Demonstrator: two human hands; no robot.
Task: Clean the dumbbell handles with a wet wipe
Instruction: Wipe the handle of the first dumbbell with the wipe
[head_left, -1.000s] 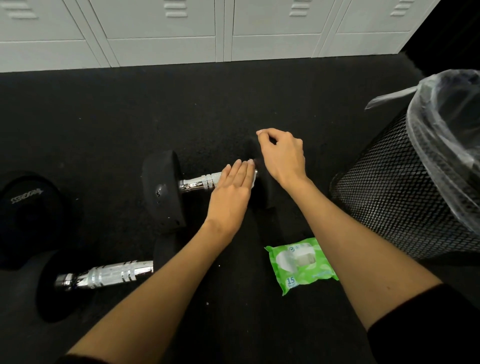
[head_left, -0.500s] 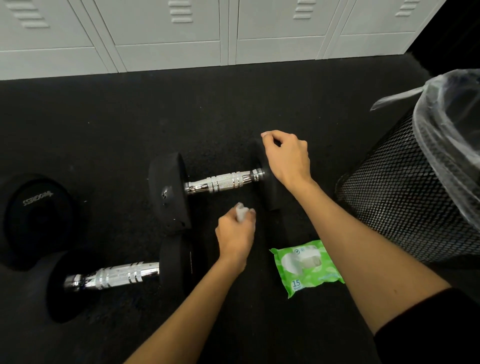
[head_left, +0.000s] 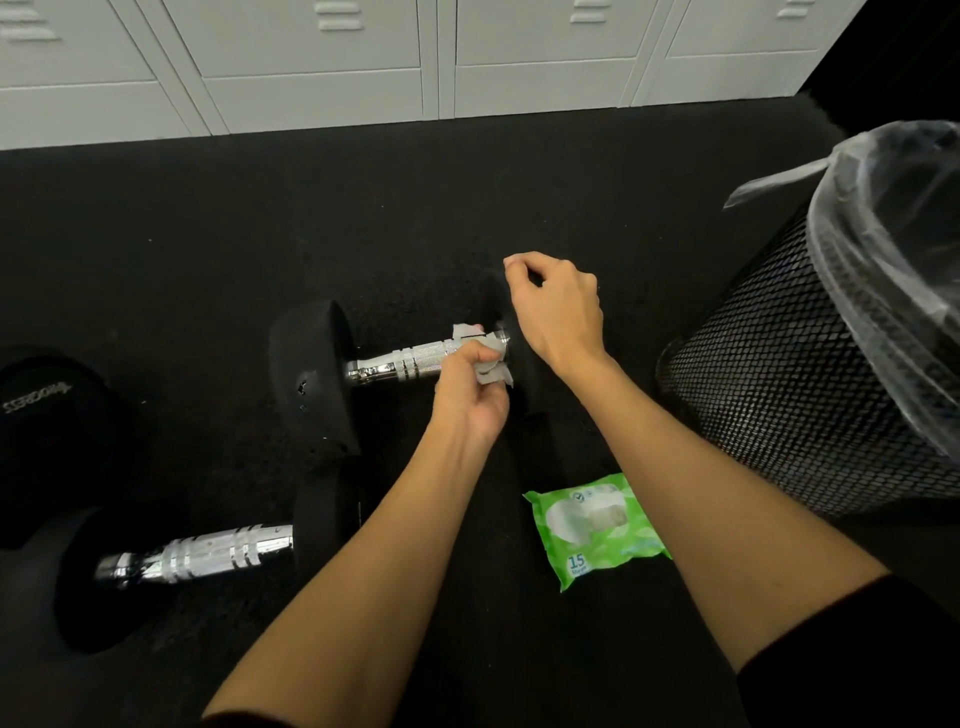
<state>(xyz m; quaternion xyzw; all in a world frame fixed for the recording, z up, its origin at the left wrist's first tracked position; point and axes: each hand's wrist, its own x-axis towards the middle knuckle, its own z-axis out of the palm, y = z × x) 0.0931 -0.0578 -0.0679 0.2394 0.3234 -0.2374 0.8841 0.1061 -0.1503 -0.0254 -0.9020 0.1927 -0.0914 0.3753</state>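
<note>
A black dumbbell with a chrome handle (head_left: 397, 361) lies on the dark floor at the centre. My left hand (head_left: 470, 387) grips a crumpled white wet wipe (head_left: 485, 358) around the right end of that handle. My right hand (head_left: 556, 309) curls over the top of the dumbbell's right black head, which it mostly hides. The left head (head_left: 311, 379) is in full view. A second dumbbell (head_left: 202, 558) with a chrome handle lies nearer me at the lower left.
A green pack of wet wipes (head_left: 592, 527) lies on the floor between my forearms. A black mesh bin (head_left: 789, 384) with a clear plastic liner stands at the right. Another black weight (head_left: 47, 415) sits at the far left. Grey lockers (head_left: 322, 57) line the back.
My left hand, which had drawn back from the handle with the wipe bunched in it, has returned to the handle's right end. My right hand stayed on the right head.
</note>
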